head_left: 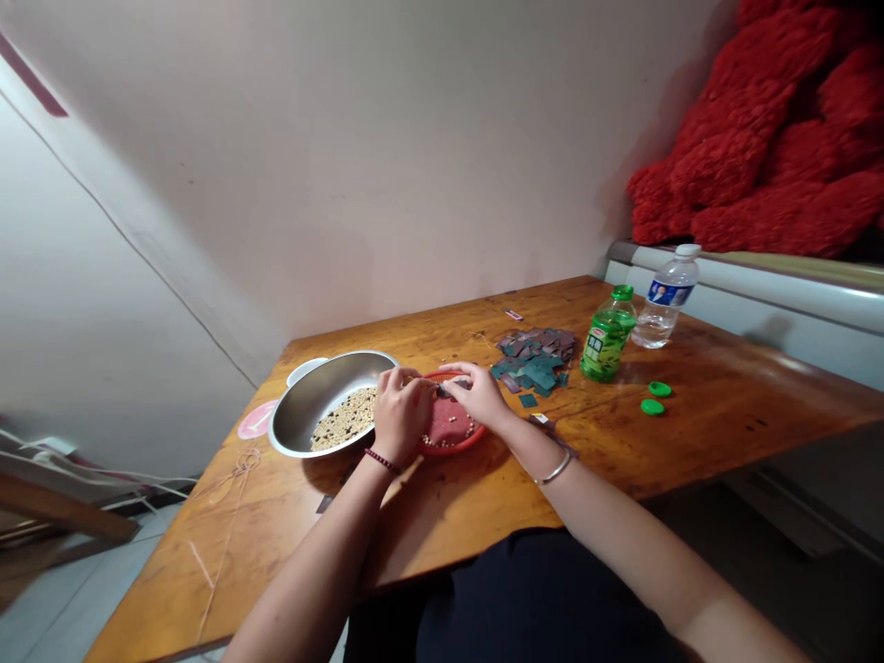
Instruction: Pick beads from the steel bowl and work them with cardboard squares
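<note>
- right hand (478, 394): i see the grip pinched on a small dark piece (442, 392) above the red basket (452, 450).
- left hand (401, 407): curled; i cannot tell its hold.
- i should work low, centred over the basket.

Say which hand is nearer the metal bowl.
Left. The left hand is at the right edge of the metal bowl; the right hand, farther right, over the red basket.

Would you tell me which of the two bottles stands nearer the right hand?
The green-labelled drink bottle stands nearer the right hand; the clear, blue-labelled water bottle with white top is farther off.
</note>
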Action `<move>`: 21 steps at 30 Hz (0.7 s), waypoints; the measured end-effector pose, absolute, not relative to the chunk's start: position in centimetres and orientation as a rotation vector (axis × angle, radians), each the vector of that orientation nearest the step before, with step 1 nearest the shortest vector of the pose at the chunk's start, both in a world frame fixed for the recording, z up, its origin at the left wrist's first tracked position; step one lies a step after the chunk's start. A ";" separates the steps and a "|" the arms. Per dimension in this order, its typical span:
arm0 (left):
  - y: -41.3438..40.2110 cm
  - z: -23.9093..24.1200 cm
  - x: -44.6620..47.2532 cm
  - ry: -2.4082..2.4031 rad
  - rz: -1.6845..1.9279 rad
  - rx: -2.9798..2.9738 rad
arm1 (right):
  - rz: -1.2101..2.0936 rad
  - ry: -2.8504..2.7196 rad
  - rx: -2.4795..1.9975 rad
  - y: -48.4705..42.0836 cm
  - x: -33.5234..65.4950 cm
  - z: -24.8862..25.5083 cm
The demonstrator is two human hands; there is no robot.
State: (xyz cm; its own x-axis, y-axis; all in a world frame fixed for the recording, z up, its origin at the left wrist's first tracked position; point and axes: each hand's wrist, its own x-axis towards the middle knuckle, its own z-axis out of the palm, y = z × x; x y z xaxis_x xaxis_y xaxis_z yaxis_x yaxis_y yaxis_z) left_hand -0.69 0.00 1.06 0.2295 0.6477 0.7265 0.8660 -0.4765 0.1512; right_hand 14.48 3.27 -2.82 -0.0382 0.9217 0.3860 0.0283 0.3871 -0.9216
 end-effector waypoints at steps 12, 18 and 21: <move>-0.2 0.9 -0.5 -1.280 -1.064 -2.143 | 1.105 -1.265 -0.871 3.2 14.3 -2.1; -0.4 1.1 -0.5 -1.241 -1.036 -2.135 | 1.151 -1.229 -0.867 3.2 14.4 -2.0; -0.4 1.1 -0.4 -1.245 -1.040 -2.116 | 1.157 -1.250 -0.854 3.1 14.4 -1.9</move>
State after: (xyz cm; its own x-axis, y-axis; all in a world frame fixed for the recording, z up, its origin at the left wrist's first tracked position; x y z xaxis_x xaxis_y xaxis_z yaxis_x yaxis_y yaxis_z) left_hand -0.44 -0.44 1.06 0.3006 0.5219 0.7983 0.8787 -0.4770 -0.0190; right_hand 14.42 3.11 -1.88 -0.0614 0.9642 0.2578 -0.1828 0.2431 -0.9526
